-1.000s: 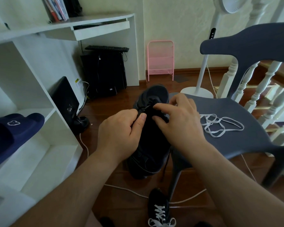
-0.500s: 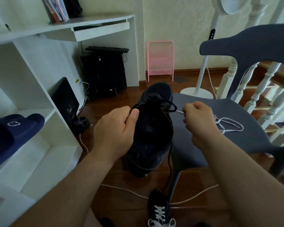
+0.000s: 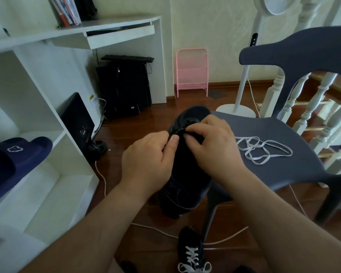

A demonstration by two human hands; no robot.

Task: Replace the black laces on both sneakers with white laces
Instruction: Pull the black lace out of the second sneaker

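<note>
I see the black sneaker (image 3: 185, 174) at the centre of my view, toe pointing away toward 12 o'clock, its far end against the front edge of the grey chair (image 3: 274, 154) seat. My left hand (image 3: 148, 160) grips its left side at about 9 o'clock of the shoe, fingers curled around the upper, thumb pointing up toward the eyelets. My right hand (image 3: 211, 146) comes in from 3 o'clock, wrist bent, fingertips pinching the black lace (image 3: 178, 131) where it runs across the top of the tongue — the two hands nearly touch there.

Counting: two sneakers in sight — the one I hold, and a second sneaker (image 3: 192, 251) on the floor at 6 o'clock, already carrying a white lace. One loose white lace (image 3: 262, 149) lies in loops on the chair seat at 3 o'clock, just beside my right hand. One black lace that I can make out, on the held shoe.

Further out, one navy slipper (image 3: 14, 156) sits on the white shelf (image 3: 53, 119) at 9 o'clock, one pink rack (image 3: 192, 72) stands against the wall at 12, and one white fan (image 3: 242, 95) stands at 1 o'clock.
</note>
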